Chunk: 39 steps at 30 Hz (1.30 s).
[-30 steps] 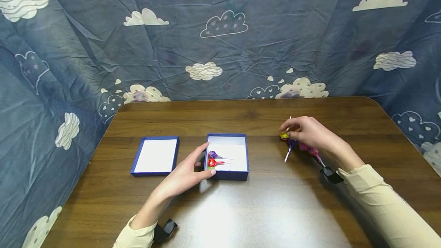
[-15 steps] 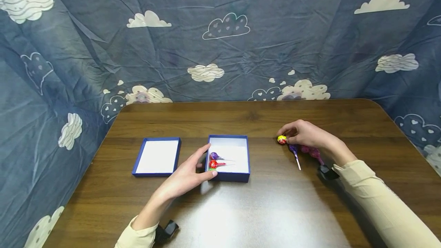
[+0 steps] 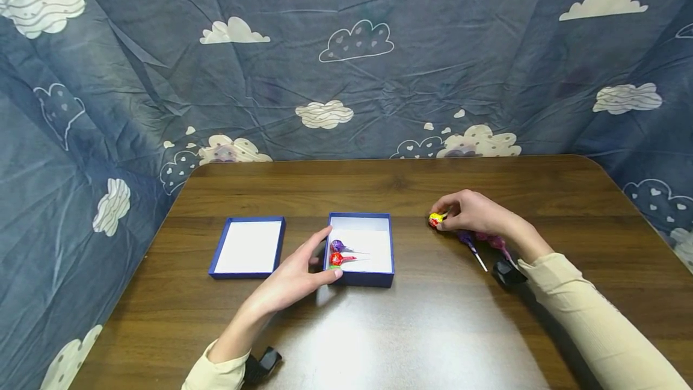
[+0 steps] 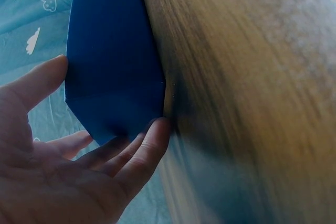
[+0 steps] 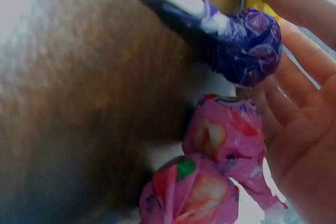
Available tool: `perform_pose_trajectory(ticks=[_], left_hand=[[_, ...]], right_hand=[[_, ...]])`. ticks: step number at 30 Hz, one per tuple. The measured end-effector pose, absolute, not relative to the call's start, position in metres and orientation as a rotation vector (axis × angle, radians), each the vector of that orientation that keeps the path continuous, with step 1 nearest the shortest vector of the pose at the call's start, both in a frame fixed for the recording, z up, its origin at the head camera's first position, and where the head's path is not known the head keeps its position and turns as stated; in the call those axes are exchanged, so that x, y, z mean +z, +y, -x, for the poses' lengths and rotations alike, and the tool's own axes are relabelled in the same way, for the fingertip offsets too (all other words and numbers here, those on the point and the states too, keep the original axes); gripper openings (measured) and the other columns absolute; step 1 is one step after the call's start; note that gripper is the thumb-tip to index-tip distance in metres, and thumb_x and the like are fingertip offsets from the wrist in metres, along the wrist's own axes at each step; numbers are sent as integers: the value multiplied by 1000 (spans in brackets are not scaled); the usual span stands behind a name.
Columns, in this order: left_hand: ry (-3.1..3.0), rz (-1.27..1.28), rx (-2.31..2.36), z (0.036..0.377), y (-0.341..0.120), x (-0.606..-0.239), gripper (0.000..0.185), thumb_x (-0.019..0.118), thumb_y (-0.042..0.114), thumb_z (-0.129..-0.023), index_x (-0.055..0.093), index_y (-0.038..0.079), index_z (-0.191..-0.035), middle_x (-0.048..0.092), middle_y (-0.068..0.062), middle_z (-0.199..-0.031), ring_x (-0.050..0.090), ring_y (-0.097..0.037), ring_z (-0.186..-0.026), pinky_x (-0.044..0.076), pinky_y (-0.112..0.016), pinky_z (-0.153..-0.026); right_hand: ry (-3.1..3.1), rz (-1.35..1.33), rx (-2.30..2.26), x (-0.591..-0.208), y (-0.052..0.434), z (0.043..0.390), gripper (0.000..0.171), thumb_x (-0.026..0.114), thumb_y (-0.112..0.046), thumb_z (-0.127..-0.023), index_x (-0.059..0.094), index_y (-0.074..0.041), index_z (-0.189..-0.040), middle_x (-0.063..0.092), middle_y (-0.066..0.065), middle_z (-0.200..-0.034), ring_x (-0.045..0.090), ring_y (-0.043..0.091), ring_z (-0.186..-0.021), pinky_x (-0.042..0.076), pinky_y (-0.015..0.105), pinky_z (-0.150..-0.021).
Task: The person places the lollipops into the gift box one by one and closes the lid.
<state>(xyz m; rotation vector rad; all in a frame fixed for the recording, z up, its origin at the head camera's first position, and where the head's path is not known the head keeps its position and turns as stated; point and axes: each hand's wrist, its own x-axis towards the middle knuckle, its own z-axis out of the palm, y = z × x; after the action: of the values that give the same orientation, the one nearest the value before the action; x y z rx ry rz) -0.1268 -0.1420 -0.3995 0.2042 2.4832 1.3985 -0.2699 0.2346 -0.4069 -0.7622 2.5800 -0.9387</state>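
Observation:
An open blue box (image 3: 373, 278) with a white inside stands mid-table and holds a purple lollipop (image 3: 337, 245) and a red one (image 3: 334, 259). My left hand (image 3: 318, 257) rests against its left front corner, thumb on the front wall and straight fingers (image 4: 147, 145) along the side of the box (image 4: 110, 51). To the right, my right hand (image 3: 445, 215) pinches a yellow lollipop (image 3: 435, 219) just above the table. Under that palm lie a purple lollipop (image 5: 247, 45) with a white stick (image 3: 479, 260) and two pink ones (image 5: 226, 135).
The box's lid (image 3: 246, 247) lies upside down on the wooden table (image 3: 433, 330), left of the box. Blue cloth with cloud prints (image 3: 346, 59) hangs behind and around the table. Black wrist straps (image 3: 506, 271) sit on both forearms.
My right hand has shifted the yellow lollipop slightly left. The loose purple lollipop's stick has swung from pointing lower left to lower right. The left hand has stayed on the box.

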Motion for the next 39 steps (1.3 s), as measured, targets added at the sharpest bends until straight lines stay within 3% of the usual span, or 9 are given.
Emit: perform_pose_trajectory(ticks=[10, 20, 39], left_hand=[[2491, -203, 1386, 127, -142, -400, 81, 74, 41, -87, 30, 33, -154, 28, -6, -157, 49, -35, -126, 40, -57, -99], [2499, -202, 1387, 127, -141, -401, 80, 74, 39, -87, 30, 32, -154, 29, -8, -157, 50, -35, -125, 41, -56, -98], [2499, -195, 1418, 127, -139, -402, 78, 73, 34, -89, 32, 28, -154, 30, -10, -156, 51, -37, -123, 43, -55, -97]], right_hand=[[2766, 739, -945, -407, 227, 260, 19, 83, -24, -79, 74, -20, -96, 62, -5, -71, 53, 11, -65, 40, 28, -59], [2831, 681, -1090, -407, 224, 243, 19, 79, -38, -83, 73, -26, -97, 67, -6, -83, 62, 15, -76, 46, 29, -67], [2400, 876, -1651, -393, 183, 220, 23, 72, -10, -90, 68, -7, -113, 71, 7, -103, 66, 24, -92, 53, 26, -75]])
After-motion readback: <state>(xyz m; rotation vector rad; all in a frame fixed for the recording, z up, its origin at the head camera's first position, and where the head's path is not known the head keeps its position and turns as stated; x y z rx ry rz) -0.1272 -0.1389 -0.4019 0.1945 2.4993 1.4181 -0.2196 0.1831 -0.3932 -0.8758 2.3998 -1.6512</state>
